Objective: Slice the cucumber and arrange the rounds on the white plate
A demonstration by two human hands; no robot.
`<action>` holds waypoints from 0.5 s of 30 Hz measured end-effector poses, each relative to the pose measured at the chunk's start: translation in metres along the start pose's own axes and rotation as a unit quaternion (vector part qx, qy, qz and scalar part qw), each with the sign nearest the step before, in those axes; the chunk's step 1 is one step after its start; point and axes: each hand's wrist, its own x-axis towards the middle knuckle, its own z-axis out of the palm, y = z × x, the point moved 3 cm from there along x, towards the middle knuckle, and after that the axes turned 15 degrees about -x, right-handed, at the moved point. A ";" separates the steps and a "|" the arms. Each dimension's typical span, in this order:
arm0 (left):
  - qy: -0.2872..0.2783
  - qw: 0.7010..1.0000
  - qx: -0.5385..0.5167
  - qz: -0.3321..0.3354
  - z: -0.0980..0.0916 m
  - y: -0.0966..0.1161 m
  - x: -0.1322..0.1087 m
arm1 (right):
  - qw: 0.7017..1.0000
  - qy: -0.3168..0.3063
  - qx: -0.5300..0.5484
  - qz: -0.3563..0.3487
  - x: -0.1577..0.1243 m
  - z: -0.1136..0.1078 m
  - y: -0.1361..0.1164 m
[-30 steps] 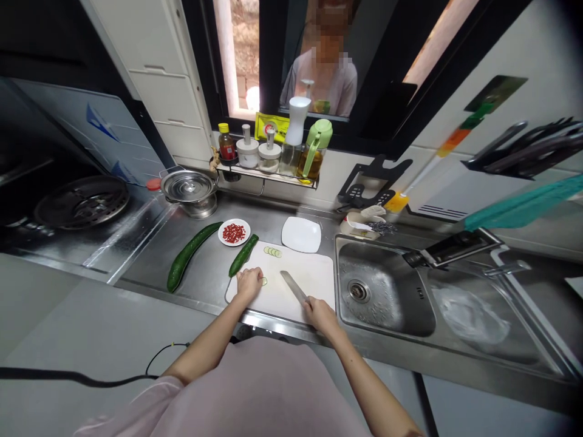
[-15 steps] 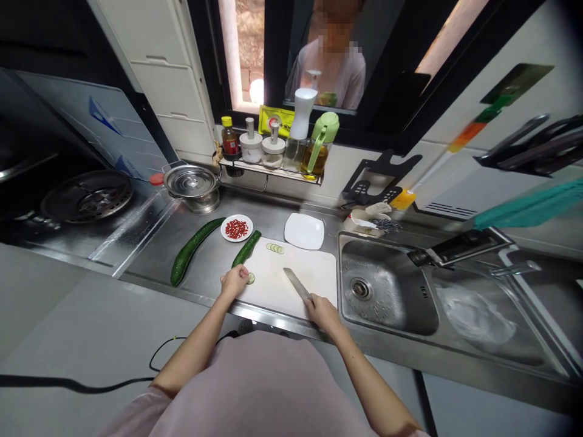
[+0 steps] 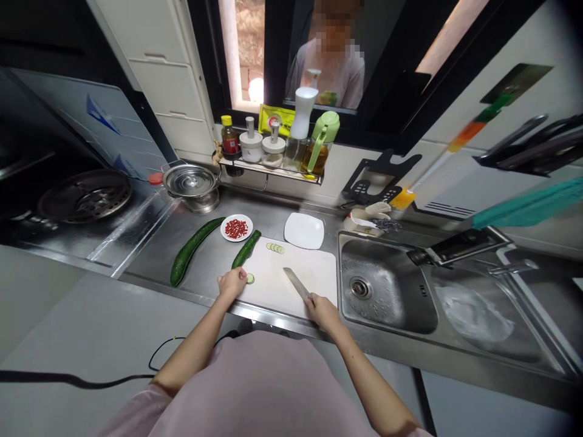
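Note:
My left hand [image 3: 232,283] rests at the left edge of the white cutting board [image 3: 314,273], fingers curled on a small cucumber piece [image 3: 250,278] whose pale cut face shows at my fingertips. My right hand [image 3: 324,311] is closed on the handle of a knife [image 3: 296,284]; the blade lies low over the board and points up-left. Just beyond my left hand, a half cucumber [image 3: 246,248] lies across the board's left corner. Several thin cucumber slices [image 3: 275,247] sit near the board's far edge.
A whole cucumber [image 3: 194,250], a saucer of chopped red chilli [image 3: 236,228] and a bare white plate [image 3: 304,230] lie on the steel counter. A sink [image 3: 387,291] is right of the board, a lidded pot [image 3: 191,184] and the stove at left. A person shows in the window.
My left hand has slid left from the middle of the board to its left edge, taking the cucumber piece along. The knife hand has hardly moved. The view shifted slightly.

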 end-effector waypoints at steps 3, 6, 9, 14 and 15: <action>-0.001 1.000 -0.001 0.004 0.000 0.002 0.001 | 1.000 -0.008 -0.008 0.004 0.000 -0.001 -0.001; 0.001 1.000 -0.010 0.014 0.000 0.009 0.004 | 1.000 -0.017 -0.009 0.009 -0.002 -0.003 -0.002; 0.003 0.999 -0.026 0.029 0.004 0.020 0.007 | 1.000 -0.010 -0.002 0.012 -0.003 -0.004 -0.004; 0.006 0.997 -0.052 0.062 0.016 0.041 0.014 | 1.000 -0.002 -0.002 0.016 -0.005 -0.002 -0.005; 0.005 0.996 -0.055 0.068 0.019 0.046 0.016 | 1.000 -0.003 -0.003 0.016 -0.005 -0.002 -0.005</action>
